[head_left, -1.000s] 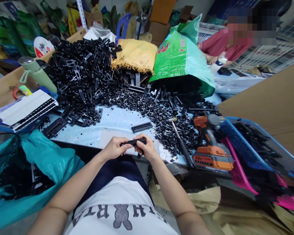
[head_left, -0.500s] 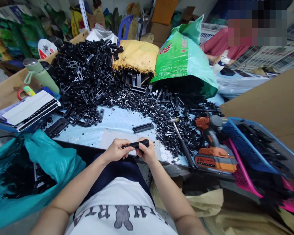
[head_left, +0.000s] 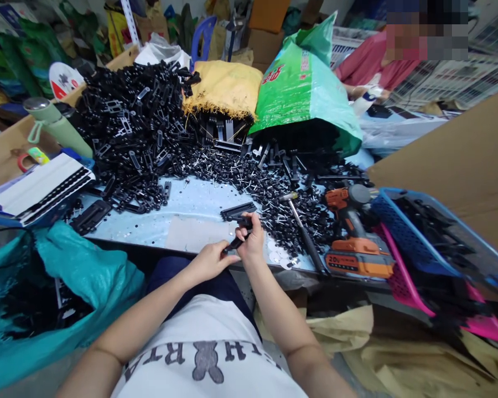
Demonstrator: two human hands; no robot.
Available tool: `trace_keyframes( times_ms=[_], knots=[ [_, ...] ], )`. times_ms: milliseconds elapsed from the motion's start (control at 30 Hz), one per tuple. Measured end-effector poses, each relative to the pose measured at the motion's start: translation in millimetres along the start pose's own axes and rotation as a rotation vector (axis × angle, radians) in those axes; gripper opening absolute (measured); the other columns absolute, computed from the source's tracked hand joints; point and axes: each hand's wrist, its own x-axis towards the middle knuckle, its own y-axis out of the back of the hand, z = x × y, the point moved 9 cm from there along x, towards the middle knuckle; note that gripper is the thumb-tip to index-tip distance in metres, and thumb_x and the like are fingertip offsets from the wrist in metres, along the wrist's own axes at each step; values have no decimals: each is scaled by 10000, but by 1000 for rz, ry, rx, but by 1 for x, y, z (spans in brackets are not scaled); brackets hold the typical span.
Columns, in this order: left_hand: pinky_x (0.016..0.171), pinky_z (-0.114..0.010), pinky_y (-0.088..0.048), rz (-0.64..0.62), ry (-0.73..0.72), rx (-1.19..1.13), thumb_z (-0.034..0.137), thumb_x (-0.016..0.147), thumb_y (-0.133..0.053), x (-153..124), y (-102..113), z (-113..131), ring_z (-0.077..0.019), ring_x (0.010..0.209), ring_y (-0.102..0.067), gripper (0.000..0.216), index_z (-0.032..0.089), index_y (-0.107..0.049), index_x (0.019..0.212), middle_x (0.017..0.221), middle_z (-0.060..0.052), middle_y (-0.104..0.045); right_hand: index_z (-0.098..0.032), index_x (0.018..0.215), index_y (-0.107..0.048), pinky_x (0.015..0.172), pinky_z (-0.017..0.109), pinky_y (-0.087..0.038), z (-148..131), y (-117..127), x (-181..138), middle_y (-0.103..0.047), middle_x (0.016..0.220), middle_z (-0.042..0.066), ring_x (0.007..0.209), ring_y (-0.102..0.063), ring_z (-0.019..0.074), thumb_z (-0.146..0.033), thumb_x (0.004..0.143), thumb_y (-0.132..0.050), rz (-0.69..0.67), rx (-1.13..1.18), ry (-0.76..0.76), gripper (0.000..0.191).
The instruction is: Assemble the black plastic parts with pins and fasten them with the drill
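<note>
My left hand (head_left: 211, 261) and my right hand (head_left: 252, 240) meet at the near edge of the pale blue table (head_left: 182, 218). Both are closed on a slim black plastic strip (head_left: 237, 239), tilted up to the right between them. My right fingers pinch its upper end, my left fingers its lower end. Just beyond my right hand a second black strip (head_left: 237, 210) lies flat on the table. A spread of small black pins (head_left: 274, 199) lies to the right of it.
A big heap of black plastic parts (head_left: 136, 127) fills the table's left back. An orange cordless drill (head_left: 352, 243) and a screwdriver (head_left: 302, 232) lie right. Blue and pink baskets (head_left: 419, 249) hold parts. A teal sack (head_left: 66, 276) sits left. A person in pink sits behind the green bag (head_left: 307, 94).
The strip was held level in both hands; now it is tilted, my right hand has risen toward the strip on the table and my left hand has dropped lower.
</note>
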Motion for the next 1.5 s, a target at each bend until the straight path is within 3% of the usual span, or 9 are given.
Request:
trace_keyframes(
  times_ms=[233, 400, 533, 600, 700, 867, 1000, 1167, 1500],
  knots=[
    [603, -239, -403, -47, -296, 233, 313, 920, -385, -6, -8, 16, -149, 648, -575, 232, 175, -514, 786, 702, -25, -587, -159, 710, -511, 259, 125, -152, 22, -19, -12, -532, 583, -65, 294, -210, -35, -507, 621, -708, -181, 18, -339, 410],
    [569, -242, -405, 108, -245, 268, 319, 924, -375, -5, -5, 6, -163, 633, -592, 232, 169, -535, 850, 689, -41, -598, -172, 729, -490, 263, 119, -197, 2, 3, -13, -520, 595, -77, 300, -275, -28, -531, 657, -669, 117, 87, -27, 408],
    [541, -234, -387, 266, -109, 195, 323, 917, -383, -8, -3, -2, -149, 573, -571, 253, 162, -553, 821, 641, -44, -593, -195, 782, -457, 266, 142, -252, -14, 2, -21, -566, 697, -61, 300, -327, -18, -543, 709, -613, 164, 22, 217, 388],
    [538, -233, -379, 224, -81, 150, 335, 914, -382, -7, -4, -1, -139, 547, -548, 284, 164, -555, 766, 610, -34, -580, -202, 801, -446, 269, 149, -271, -17, 1, -21, -570, 705, -63, 295, -332, -15, -544, 711, -613, 160, -19, 256, 391],
    [554, -234, -378, 97, -50, 76, 356, 911, -368, -3, 2, 0, -132, 541, -531, 309, 173, -566, 758, 585, -8, -563, -192, 768, -440, 255, 151, -249, -7, -1, -12, -570, 666, -65, 282, -324, -12, -526, 681, -656, 88, -98, 130, 407],
    [577, -220, -393, 215, 43, -142, 415, 893, -383, 7, 39, -5, -112, 559, -531, 295, 175, -554, 910, 659, 17, -580, -178, 743, -462, 243, 142, -220, 15, -6, -11, -583, 618, -60, 268, -322, -6, -496, 654, -696, -111, -166, -83, 404],
    [479, -203, -345, 70, 59, -289, 429, 880, -407, 11, 28, -1, -86, 412, -436, 357, 168, -511, 660, 432, 59, -446, -182, 746, -481, 247, 148, -230, 18, -7, -19, -559, 554, -68, 265, -341, 12, -494, 667, -686, -196, -201, -53, 382],
    [458, -205, -317, 189, 76, -193, 391, 864, -461, 2, 36, 1, -80, 398, -420, 356, 169, -483, 587, 398, 59, -432, -187, 755, -522, 283, 172, -293, 10, -4, -24, -513, 503, -73, 295, -402, 44, -427, 703, -685, -226, -297, 112, 295],
    [515, -194, -363, 59, -136, -249, 407, 885, -447, -3, 36, 12, -71, 462, -467, 416, 154, -502, 560, 483, 24, -515, -216, 769, -485, 257, 198, -225, 14, -18, -37, -563, 563, -38, 275, -277, 37, -651, 635, -618, -352, -303, -109, 474]
  ],
)
